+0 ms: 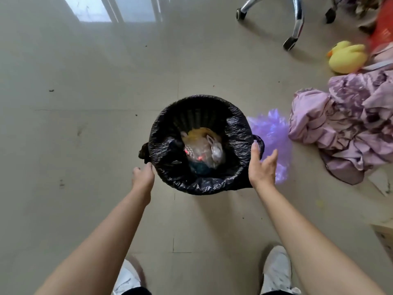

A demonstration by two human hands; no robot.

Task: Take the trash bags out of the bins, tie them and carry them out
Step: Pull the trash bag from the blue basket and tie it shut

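Now, just left of the bin (196,118), my left grip (142,175) sits at the rim with its fingers curled against the black bag (238,133); I cannot tell whether it pinches the plastic. The bag lines the bin and folds over its rim. The bin stands on the floor (85,135), with trash (202,147) at its bottom. At the bin's right rim my right grip (262,169) is spread, fingers straight, thumb touching the bag. Just right of the bin lies a purple bag (274,133), and beyond it a heap of purple cloth (344,128). Farther back on that side are a yellow duck (346,57) and a chair base (295,22).
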